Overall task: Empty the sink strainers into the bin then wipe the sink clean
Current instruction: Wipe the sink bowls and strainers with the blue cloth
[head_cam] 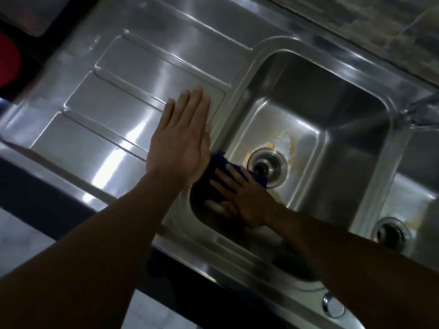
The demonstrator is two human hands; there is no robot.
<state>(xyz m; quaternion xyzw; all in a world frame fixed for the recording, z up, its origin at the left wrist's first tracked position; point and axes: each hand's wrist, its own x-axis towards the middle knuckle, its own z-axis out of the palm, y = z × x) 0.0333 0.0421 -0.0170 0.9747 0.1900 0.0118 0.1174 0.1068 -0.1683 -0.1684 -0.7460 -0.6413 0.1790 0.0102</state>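
Wiping is in hand: the right hand (247,200) presses a cloth (221,162) flat-fingered on the sink (308,110) floor, the left hand (183,136) rests open on the drainboard (114,91); next, I judge, the yellow stains (270,146) by the drain (267,166).

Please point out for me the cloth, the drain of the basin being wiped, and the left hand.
cloth (219,160): head view, its far blue corner.
drain (267,167): head view, its dark centre.
left hand (181,136): head view, back of the hand.
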